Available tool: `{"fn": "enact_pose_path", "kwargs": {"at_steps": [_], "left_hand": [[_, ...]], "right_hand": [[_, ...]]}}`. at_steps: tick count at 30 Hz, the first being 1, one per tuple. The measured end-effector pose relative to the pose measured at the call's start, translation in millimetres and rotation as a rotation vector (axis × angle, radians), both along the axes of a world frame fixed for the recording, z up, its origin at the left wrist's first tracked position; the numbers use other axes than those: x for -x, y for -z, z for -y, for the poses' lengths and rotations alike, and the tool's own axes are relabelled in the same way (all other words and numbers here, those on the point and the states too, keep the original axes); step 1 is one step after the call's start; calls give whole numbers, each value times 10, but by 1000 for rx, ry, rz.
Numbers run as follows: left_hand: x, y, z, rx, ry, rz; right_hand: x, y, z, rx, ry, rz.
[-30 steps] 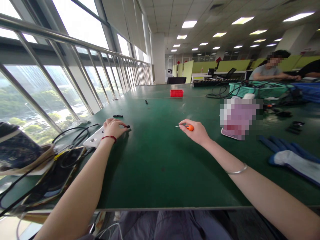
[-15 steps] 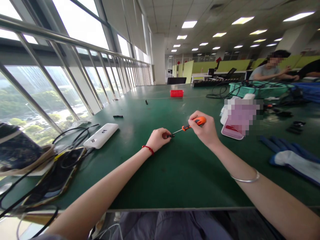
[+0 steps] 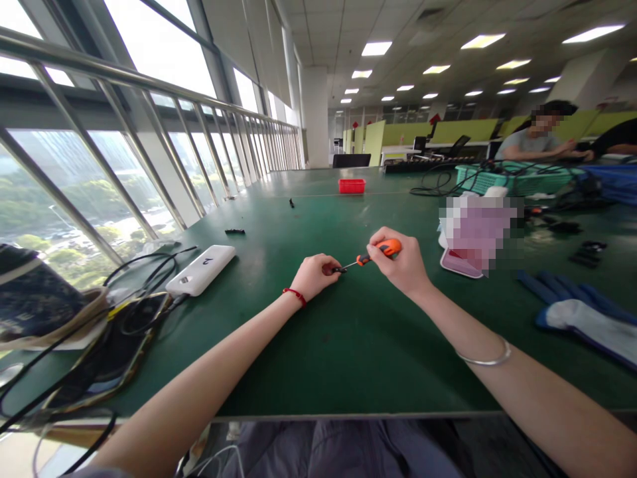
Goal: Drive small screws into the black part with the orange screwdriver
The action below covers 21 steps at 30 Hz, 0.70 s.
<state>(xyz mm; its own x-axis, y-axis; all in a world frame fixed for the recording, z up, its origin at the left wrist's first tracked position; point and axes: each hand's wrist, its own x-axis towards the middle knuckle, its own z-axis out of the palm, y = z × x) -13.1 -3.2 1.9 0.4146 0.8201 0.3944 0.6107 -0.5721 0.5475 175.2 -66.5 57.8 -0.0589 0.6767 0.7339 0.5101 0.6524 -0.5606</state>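
My left hand (image 3: 317, 276) rests low over the green table (image 3: 318, 358), its fingers pinching a small black part (image 3: 340, 270). Only the end of that part shows past the fingertips, so its kind is unclear. In my right hand (image 3: 402, 262) is a screwdriver (image 3: 389, 248) with an orange and black handle, closed in the fingers. Its thin metal shaft slants down to the left, and the tip meets the black part or lies right beside it; I cannot tell which.
At left lie a white power bank (image 3: 202, 271), a phone (image 3: 107, 355) and black cables. A red box (image 3: 352, 186) stands farther back. To the right are a pink case (image 3: 462, 261), blue-white gloves (image 3: 587, 315) and a green basket (image 3: 478, 179). A person (image 3: 535, 136) sits beyond.
My right hand has moved left and slightly down with the screwdriver, bringing its tip to the black part. The left hand has stayed in place.
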Motion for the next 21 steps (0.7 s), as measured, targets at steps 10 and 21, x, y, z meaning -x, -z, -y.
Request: {"fn": "enact_pose_path", "kwargs": {"at_steps": [10, 21], "left_hand": [[5, -3, -8, 2, 5, -18], [4, -14, -6, 14, -9, -23]], "right_hand": [[-1, 17, -13, 17, 15, 23], [4, 7, -22, 24, 91, 1]]}}
